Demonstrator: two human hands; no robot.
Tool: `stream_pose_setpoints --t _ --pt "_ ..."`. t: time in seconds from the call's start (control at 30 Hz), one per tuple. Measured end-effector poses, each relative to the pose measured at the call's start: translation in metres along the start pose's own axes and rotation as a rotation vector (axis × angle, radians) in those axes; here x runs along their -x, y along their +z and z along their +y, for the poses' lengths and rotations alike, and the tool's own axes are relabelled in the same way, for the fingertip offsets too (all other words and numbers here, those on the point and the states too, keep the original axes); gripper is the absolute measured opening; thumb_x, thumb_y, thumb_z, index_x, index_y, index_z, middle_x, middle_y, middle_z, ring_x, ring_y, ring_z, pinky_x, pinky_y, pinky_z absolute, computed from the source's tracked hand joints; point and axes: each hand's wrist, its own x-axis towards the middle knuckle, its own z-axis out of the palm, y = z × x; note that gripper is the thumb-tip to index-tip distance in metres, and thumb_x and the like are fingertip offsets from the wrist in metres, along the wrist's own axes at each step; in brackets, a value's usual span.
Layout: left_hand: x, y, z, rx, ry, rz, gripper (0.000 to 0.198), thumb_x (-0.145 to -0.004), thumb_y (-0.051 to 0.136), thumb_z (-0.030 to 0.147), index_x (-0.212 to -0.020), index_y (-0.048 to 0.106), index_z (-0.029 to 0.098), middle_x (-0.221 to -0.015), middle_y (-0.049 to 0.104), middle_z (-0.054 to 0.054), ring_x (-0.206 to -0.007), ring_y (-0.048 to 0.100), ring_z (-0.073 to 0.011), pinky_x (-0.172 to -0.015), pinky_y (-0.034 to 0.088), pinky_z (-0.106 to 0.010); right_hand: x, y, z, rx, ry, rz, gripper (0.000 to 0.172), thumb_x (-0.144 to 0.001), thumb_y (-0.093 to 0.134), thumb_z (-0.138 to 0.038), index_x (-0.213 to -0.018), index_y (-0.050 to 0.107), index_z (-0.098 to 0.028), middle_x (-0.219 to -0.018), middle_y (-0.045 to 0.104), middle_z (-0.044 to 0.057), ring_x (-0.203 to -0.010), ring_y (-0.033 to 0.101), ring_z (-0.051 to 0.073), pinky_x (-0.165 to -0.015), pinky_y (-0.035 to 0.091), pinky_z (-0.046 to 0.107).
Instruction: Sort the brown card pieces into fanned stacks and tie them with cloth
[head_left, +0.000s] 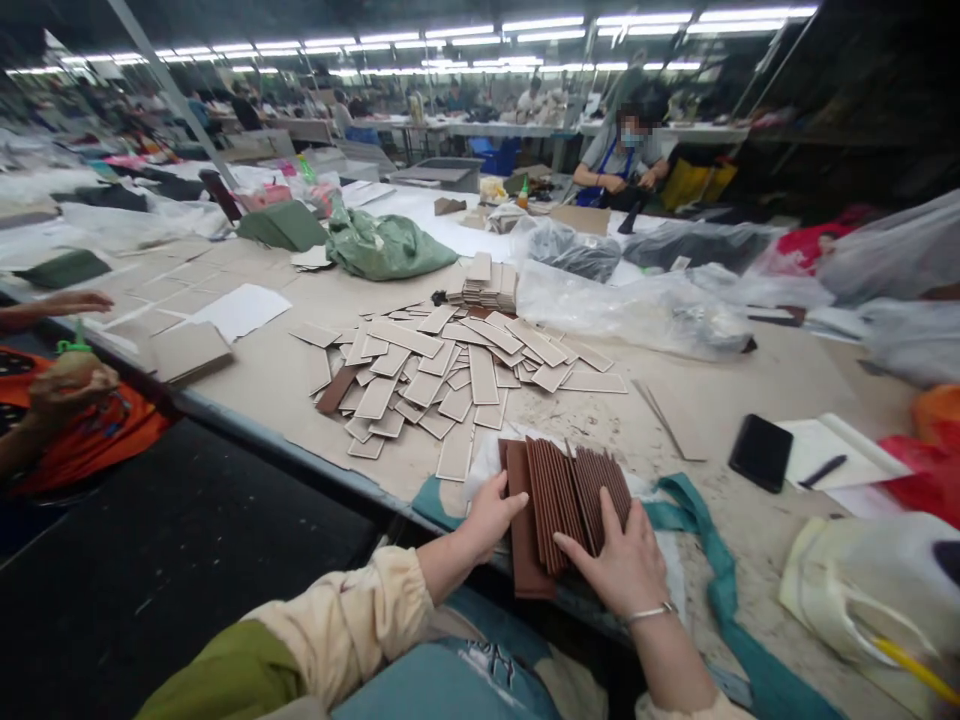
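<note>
Brown strips (556,495) lie in two overlapping, fanned rows at the table's near edge, on a white sheet. Along their left side is a flatter brown piece (529,560). My left hand (489,515) is at this piece's left edge, thumb and fingers apart. Spread over the right row is my right hand (628,560), its thumb on the strips' lower part and its fingertips towards their right side. Beyond both hands spreads a loose heap of beige, pale-edged rectangular pieces (450,370), with one brown piece (337,389) among them.
A teal strap (709,545) trails right of the strips. Further right are a black phone (760,453), a notebook (840,450) with a pen, and a whitish jug (862,600). A green bag (386,243) and clear plastic lie behind. Another person's hands (67,385) are at left.
</note>
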Motion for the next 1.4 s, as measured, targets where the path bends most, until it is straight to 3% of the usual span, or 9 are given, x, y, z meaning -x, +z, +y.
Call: stream_pose_setpoints --t 0.2,0.37,0.47,0.67,0.83,0.97,1.1,1.23,1.4 --pt "0.005 0.022 -0.015 -0.037 0.057 0.05 0.073 -0.072 0.069 0.034 -0.137 0.04 0.016 -0.136 0.046 -0.017 -0.112 0.054 -0.0279 -0.097 0.046 -0.045 -0.011 -0.006 0.015 -0.131 0.055 -0.152 0.091 -0.074 0.049 -0.074 -0.146 0.03 -0.022 -0.147 0.028 0.021 -0.134 0.032 0.041 -0.102 0.036 0.056" --pt "0.005 0.043 -0.039 -0.463 0.189 0.007 0.069 -0.079 0.058 0.035 -0.137 0.038 0.004 -0.142 0.036 -0.023 -0.136 0.03 -0.03 -0.116 0.021 -0.041 -0.016 -0.019 0.034 -0.269 0.062 -0.199 0.092 -0.078 0.044 -0.069 -0.147 0.023 -0.011 -0.149 0.027 0.02 -0.139 0.025 0.032 -0.11 0.03 0.047" --pt "0.002 0.048 -0.044 -0.569 0.151 -0.016 0.07 -0.082 0.051 0.039 -0.138 0.035 0.001 -0.147 0.03 -0.024 -0.139 0.025 -0.0299 -0.116 0.018 -0.038 -0.002 -0.028 0.03 -0.251 0.039 -0.138 0.093 -0.079 0.043 -0.068 -0.148 0.018 -0.012 -0.151 0.021 0.021 -0.141 0.021 0.032 -0.11 0.029 0.048" --pt "-0.028 0.026 -0.033 -0.608 0.269 -0.006 0.047 -0.087 0.038 0.047 -0.104 0.062 0.012 -0.127 0.053 -0.018 -0.127 0.042 -0.0271 -0.11 0.028 -0.04 0.023 -0.027 -0.011 -0.027 0.097 -0.167 0.107 -0.062 0.066 -0.068 -0.149 0.018 -0.03 -0.157 0.001 0.015 -0.14 0.01 0.045 -0.104 0.025 0.062" --pt "-0.089 0.009 -0.016 -0.588 0.352 -0.036 0.044 -0.085 0.038 0.049 -0.066 0.06 0.017 -0.078 0.063 -0.009 -0.091 0.059 -0.025 -0.093 0.043 -0.042 0.018 -0.023 -0.022 -0.029 0.146 -0.189 0.109 -0.058 0.07 -0.067 -0.148 0.019 -0.033 -0.158 0.005 0.011 -0.141 0.007 0.044 -0.106 0.022 0.06" --pt "-0.125 0.015 -0.015 -0.515 0.407 0.019 0.039 -0.082 0.047 0.048 -0.088 0.063 0.013 -0.1 0.064 -0.013 -0.105 0.056 -0.0268 -0.096 0.041 -0.044 0.018 -0.029 -0.019 -0.068 0.175 -0.223 0.111 -0.056 0.07 -0.069 -0.148 0.018 -0.035 -0.158 0.008 0.009 -0.142 0.004 0.041 -0.109 0.017 0.059" --pt "-0.136 0.029 -0.021 -0.403 0.441 -0.11 0.046 -0.081 0.053 0.044 -0.116 0.058 0.015 -0.126 0.059 -0.014 -0.119 0.053 -0.0235 -0.102 0.039 -0.039 0.021 -0.04 -0.018 -0.103 0.124 -0.376 0.128 -0.043 0.075 -0.072 -0.148 0.011 -0.035 -0.158 -0.005 0.009 -0.142 -0.008 0.04 -0.111 0.011 0.06" --pt "-0.135 0.036 -0.024 -0.324 0.417 -0.187 0.044 -0.076 0.058 0.044 -0.108 0.065 0.015 -0.115 0.067 -0.012 -0.11 0.059 -0.0246 -0.102 0.042 -0.041 0.024 -0.041 -0.022 -0.082 0.135 -0.419 0.141 -0.035 0.079 -0.067 -0.149 0.003 -0.034 -0.157 -0.016 0.009 -0.141 -0.013 0.041 -0.111 0.008 0.061" --pt "-0.133 0.036 -0.021 -0.278 0.392 -0.176 0.034 -0.077 0.056 0.042 -0.095 0.069 0.016 -0.099 0.072 -0.008 -0.1 0.064 -0.0237 -0.099 0.045 -0.041 0.027 -0.032 -0.028 -0.073 0.16 -0.318 0.125 -0.047 0.075 -0.067 -0.148 0.007 -0.039 -0.158 -0.01 0.005 -0.142 -0.012 0.038 -0.112 0.007 0.058"
